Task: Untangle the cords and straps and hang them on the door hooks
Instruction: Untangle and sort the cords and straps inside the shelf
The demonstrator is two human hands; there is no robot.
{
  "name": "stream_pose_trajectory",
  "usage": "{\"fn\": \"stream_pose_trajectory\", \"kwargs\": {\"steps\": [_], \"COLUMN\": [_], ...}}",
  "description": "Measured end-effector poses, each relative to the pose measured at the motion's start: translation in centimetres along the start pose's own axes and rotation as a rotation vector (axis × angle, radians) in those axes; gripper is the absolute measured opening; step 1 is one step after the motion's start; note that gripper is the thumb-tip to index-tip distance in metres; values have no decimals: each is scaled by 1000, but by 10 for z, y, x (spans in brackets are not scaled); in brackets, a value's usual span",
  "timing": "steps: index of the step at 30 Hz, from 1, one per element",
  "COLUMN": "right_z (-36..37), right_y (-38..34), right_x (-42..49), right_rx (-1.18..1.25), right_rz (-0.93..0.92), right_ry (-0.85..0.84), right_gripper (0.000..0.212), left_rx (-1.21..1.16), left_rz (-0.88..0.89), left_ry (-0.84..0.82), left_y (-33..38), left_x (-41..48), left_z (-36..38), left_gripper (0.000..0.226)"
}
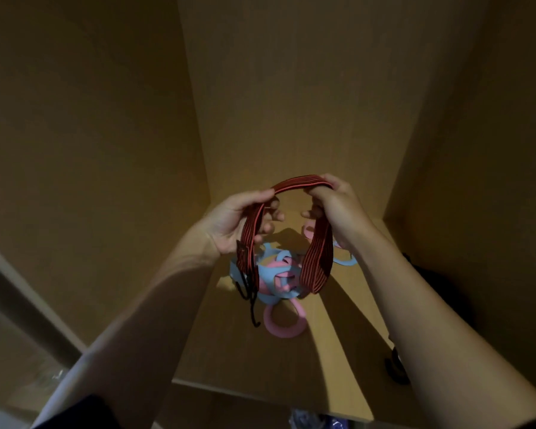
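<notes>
Currently we are judging the striped strap (300,182) as light, soft and stretchy, best taken near its ends. Our left hand (240,219) and right hand (339,209) are gripping it with curled fingers, arching it above the blue-and-pink tangle (279,274) toward the back edge of the shelf (260,360). It is showing flat red-and-black ribbing.

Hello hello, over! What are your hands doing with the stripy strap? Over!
Status: left hand and right hand both gripping red striped strap, held up. Below left hand, black cord dangling. Underneath, blue-and-pink tangle on shelf.
</notes>
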State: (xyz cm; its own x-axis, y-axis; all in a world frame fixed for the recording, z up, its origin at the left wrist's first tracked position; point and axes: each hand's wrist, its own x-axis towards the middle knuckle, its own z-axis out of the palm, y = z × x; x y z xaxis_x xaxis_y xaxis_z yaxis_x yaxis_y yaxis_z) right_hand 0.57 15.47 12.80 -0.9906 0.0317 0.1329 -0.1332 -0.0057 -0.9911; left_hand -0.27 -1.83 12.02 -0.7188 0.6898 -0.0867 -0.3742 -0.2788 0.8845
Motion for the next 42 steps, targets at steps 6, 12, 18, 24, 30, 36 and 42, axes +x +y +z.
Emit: {"fn": "stream_pose_trajectory", "kwargs": {"steps": [6,12,18,24,30,36,42], "right_z": [4,11,14,29,45,39,46], "right_y": [-19,-28,-22,-13,-18,5,62], "right_x": [-5,-1,-5,-21,-25,-24,-55], "right_rx": [94,-6,-60,129,222,79,110], "right_rz": [132,1,-5,73,52,48,370], "right_ry": [-37,93,69,-23,8,-34,-473], "right_gripper": [20,22,19,15,20,19,40], "left_rx": [254,546,403,712,784,378,69], "left_rz": [232,323,277,189,228,173,250], "left_ry": [359,453,507,349,331,528,523], "left_y": [-11,-23,-20,-26,-40,-34,-22], "left_x": [9,8,6,2,11,0,-11], "left_z": [7,12,24,29,31,26,7], "left_gripper": [14,28,13,16,28,19,17]}}
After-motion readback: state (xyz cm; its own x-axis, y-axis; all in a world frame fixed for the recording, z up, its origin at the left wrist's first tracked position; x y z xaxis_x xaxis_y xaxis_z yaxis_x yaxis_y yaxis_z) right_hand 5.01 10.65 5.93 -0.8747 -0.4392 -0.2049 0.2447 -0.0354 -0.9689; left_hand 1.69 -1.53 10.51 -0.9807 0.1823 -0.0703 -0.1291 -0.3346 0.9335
